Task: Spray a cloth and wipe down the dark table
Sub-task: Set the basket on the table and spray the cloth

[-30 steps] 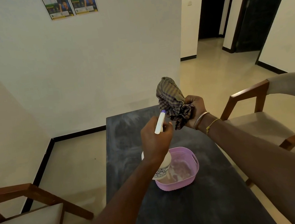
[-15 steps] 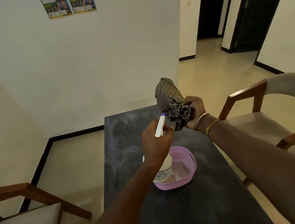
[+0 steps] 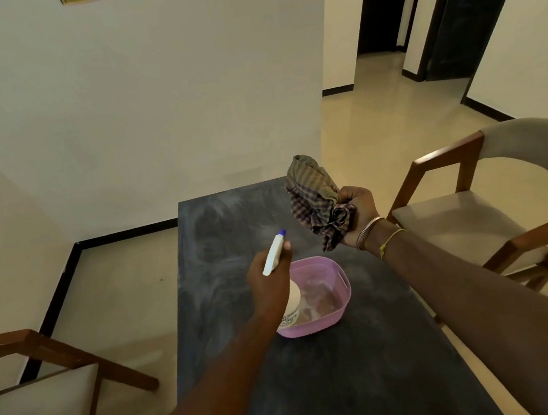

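1. Cloth [image 3: 316, 198], checked and bunched, shows right of centre in the head view, held up above the dark bench [image 3: 220, 234].
2. Right hand [image 3: 357, 212] has its fingers [image 3: 347, 195] clamped on the cloth's lower part.
3. Left hand [image 3: 268, 284], at centre, has its fingers wrapped round a white spray bottle [image 3: 275, 253]; the blue nozzle tip points toward the cloth, apart from it.
4. Pink tub [image 3: 338, 278] rests on the bench, partly hidden by the bottle.

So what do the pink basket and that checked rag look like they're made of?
Pink basket: likely plastic; smooth, slightly glossy moulded wall with a cut-out handle. Checked rag: woven cloth, perhaps cotton; matte, crumpling softly in the right hand.
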